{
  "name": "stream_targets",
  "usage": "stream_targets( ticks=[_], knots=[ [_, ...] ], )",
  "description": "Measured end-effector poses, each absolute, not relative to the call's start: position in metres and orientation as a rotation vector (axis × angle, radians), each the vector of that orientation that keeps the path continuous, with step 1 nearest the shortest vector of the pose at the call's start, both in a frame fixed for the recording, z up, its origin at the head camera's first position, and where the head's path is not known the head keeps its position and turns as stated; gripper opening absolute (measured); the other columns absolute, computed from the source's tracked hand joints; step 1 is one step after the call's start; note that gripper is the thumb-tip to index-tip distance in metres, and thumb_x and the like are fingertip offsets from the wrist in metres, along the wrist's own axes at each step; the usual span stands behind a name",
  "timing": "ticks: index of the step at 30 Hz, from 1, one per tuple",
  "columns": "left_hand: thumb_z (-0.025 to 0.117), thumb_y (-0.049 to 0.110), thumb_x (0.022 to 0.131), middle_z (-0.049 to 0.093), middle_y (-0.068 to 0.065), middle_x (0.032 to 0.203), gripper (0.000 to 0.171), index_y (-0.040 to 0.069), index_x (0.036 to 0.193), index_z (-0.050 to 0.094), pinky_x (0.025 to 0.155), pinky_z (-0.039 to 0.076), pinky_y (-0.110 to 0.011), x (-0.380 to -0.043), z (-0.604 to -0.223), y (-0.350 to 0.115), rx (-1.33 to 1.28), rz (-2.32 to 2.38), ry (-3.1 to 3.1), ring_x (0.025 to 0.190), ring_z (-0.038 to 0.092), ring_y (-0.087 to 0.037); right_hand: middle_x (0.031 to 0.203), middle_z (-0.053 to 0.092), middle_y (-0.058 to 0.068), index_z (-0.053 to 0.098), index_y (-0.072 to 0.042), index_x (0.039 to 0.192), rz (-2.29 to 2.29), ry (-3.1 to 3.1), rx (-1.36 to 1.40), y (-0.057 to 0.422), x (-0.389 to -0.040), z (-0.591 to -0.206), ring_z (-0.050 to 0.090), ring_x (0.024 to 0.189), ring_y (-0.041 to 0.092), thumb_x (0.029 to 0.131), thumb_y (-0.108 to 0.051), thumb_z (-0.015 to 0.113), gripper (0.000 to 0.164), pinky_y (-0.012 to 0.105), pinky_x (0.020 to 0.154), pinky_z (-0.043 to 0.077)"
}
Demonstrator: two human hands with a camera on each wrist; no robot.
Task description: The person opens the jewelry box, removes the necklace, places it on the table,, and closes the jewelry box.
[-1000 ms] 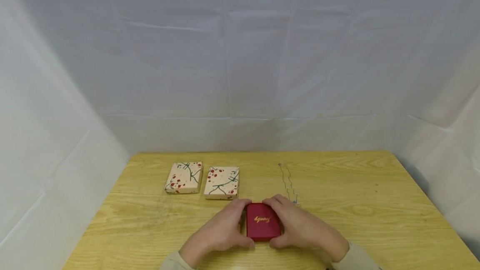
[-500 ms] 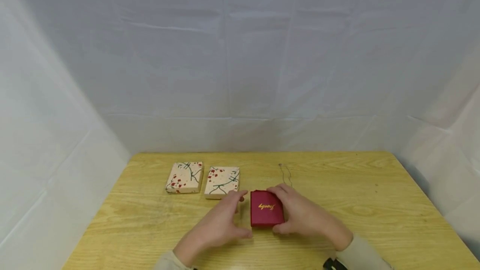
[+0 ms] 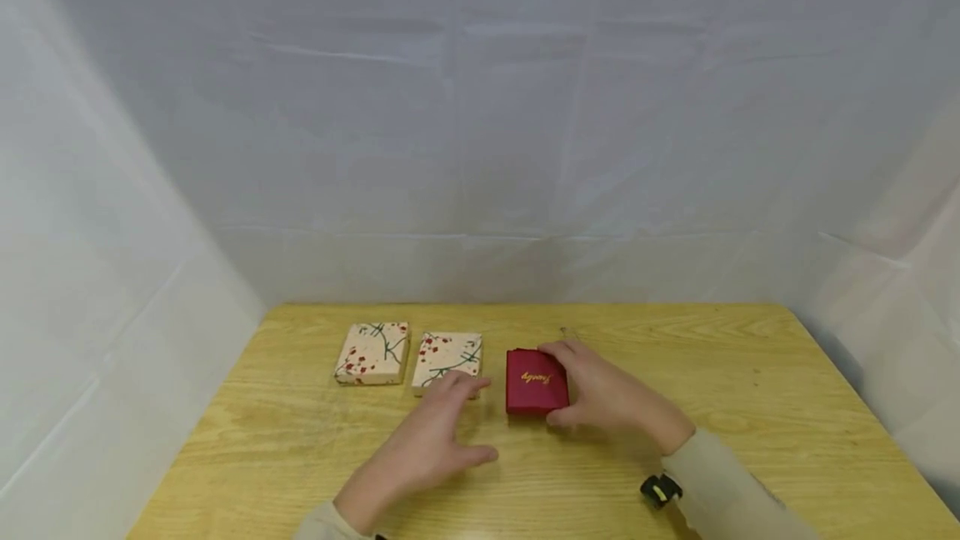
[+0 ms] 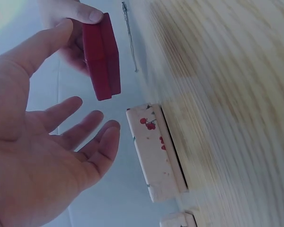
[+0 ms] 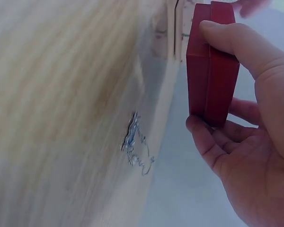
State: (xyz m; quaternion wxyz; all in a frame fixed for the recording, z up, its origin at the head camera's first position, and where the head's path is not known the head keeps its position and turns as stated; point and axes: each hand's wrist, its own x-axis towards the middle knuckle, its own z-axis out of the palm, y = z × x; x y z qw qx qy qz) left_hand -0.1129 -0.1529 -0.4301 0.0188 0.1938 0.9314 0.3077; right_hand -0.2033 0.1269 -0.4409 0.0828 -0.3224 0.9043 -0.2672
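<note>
My right hand (image 3: 611, 394) grips a small red jewelry box (image 3: 536, 382) between thumb and fingers, its lid marked with gold lettering. In the right wrist view the box (image 5: 212, 71) is held up off the table, lid on. My left hand (image 3: 420, 440) is apart from it, thumb and fingers spread with nothing between them. A thin silver necklace (image 5: 135, 142) lies on the wood below the box; in the head view my right hand and the box hide most of it. Left of the red box sits a cream box with a floral print (image 3: 447, 361), partly behind my left fingers.
A second floral box (image 3: 372, 354) stands further left. The wooden table (image 3: 750, 440) stretches to both sides, with white sheeting (image 3: 510, 148) hanging behind it and along the sides.
Both hands were around the red box; the left has let go and drawn back leftward. The right hand has lifted the box and carried it away from the body, over the necklace.
</note>
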Motion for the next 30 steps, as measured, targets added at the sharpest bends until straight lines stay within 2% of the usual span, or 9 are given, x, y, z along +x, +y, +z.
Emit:
stream_targets(
  ticks=[2, 4, 9, 18, 26, 30],
  knots=[
    [0.093, 0.037, 0.081, 0.053, -0.007, 0.148, 0.087, 0.01, 0.153, 0.053, 0.112, 0.047, -0.054, -0.113, -0.43, -0.155, 0.596, 0.959, 2.901, 0.135, 0.05, -0.029, 0.156, 0.047, 0.018, 0.044, -0.004, 0.158, -0.796, 2.702, -0.951, 0.126, -0.209, -0.441, 0.038, 0.149, 0.044, 0.081, -0.03, 0.094, 0.095, 0.057, 0.116, 0.042],
    [0.093, 0.037, 0.081, 0.052, -0.008, 0.149, 0.086, 0.01, 0.152, 0.054, 0.113, 0.046, -0.054, -0.113, -0.43, -0.156, 0.589, 0.958, 2.91, 0.138, 0.049, -0.03, 0.151, 0.05, 0.014, 0.043, -0.005, 0.158, -0.796, 2.699, -0.943, 0.125, -0.215, -0.442, 0.049, 0.14, 0.035, 0.082, -0.031, 0.093, 0.095, 0.053, 0.112, 0.047],
    [0.093, 0.035, 0.081, 0.052, -0.01, 0.149, 0.086, 0.009, 0.152, 0.054, 0.114, 0.044, -0.055, -0.113, -0.431, -0.16, 0.579, 0.959, 2.928, 0.139, 0.048, -0.032, 0.145, 0.053, 0.007, 0.043, -0.006, 0.159, -0.828, 2.674, -0.94, 0.123, -0.23, -0.45, 0.056, 0.122, 0.02, 0.082, -0.03, 0.093, 0.095, 0.044, 0.104, 0.051],
    [0.093, 0.033, 0.08, 0.051, -0.012, 0.151, 0.087, 0.006, 0.152, 0.053, 0.115, 0.043, -0.056, -0.109, -0.431, -0.167, 0.567, 0.956, 2.954, 0.138, 0.049, -0.034, 0.151, 0.05, 0.01, 0.044, -0.005, 0.159, -0.814, 2.651, -0.923, 0.119, -0.247, -0.458, 0.055, 0.125, 0.023, 0.08, -0.028, 0.094, 0.096, 0.045, 0.105, 0.05],
    [0.094, 0.033, 0.079, 0.05, -0.014, 0.152, 0.087, 0.007, 0.151, 0.053, 0.115, 0.043, -0.057, -0.107, -0.434, -0.171, 0.547, 0.966, 2.971, 0.139, 0.049, -0.035, 0.151, 0.051, 0.013, 0.043, -0.003, 0.158, -0.762, 2.64, -0.941, 0.116, -0.251, -0.459, 0.055, 0.126, 0.025, 0.084, -0.028, 0.091, 0.092, 0.046, 0.105, 0.05],
    [0.095, 0.032, 0.078, 0.05, -0.015, 0.152, 0.089, 0.007, 0.152, 0.052, 0.115, 0.043, -0.058, -0.107, -0.434, -0.173, 0.539, 0.974, 2.974, 0.139, 0.049, -0.036, 0.152, 0.052, 0.016, 0.043, -0.001, 0.158, -0.717, 2.659, -0.941, 0.117, -0.252, -0.458, 0.054, 0.131, 0.031, 0.085, -0.03, 0.09, 0.092, 0.05, 0.109, 0.047]
  ],
)
